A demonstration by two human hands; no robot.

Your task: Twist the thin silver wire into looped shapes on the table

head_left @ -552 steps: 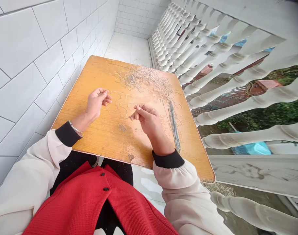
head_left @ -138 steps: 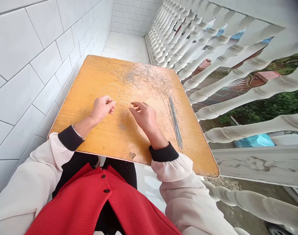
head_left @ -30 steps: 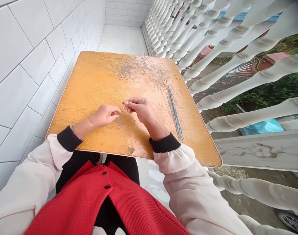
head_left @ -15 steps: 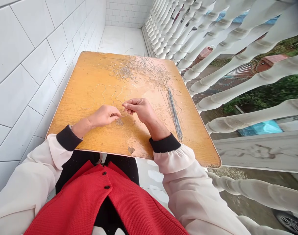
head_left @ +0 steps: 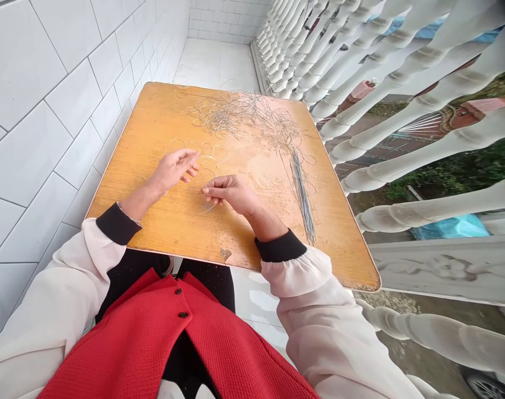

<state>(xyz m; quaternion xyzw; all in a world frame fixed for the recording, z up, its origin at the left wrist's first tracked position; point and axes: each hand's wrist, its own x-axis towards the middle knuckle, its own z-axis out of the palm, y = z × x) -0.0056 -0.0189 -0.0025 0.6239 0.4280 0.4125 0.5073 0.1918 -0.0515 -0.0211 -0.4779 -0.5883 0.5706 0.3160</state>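
My right hand [head_left: 230, 192] is closed in a pinch over the near middle of the table, thumb against forefinger. From the pinch comes a thin wire [head_left: 208, 211]; one end sticks out below the fingers and a curved part seems to rise above them. My left hand [head_left: 176, 167] is raised to the left and a little farther off, apart from the right hand, its fingers loosely spread. I see nothing held in it. Several curly wire pieces [head_left: 214, 157] lie just beyond the hands, partly hidden by the left one.
On the wooden table [head_left: 132, 166] a tangled heap of thin wire [head_left: 223, 119] spreads along the far side. A bundle of straight wires [head_left: 303, 197] lies at the right. White tiled wall [head_left: 76, 116] borders the left; white balusters [head_left: 385, 155] border the right.
My left hand has come away from the right hand and the wire, moving up and away, its fingers opening. The right hand keeps its pinch, slightly lower. The view has shifted slightly.
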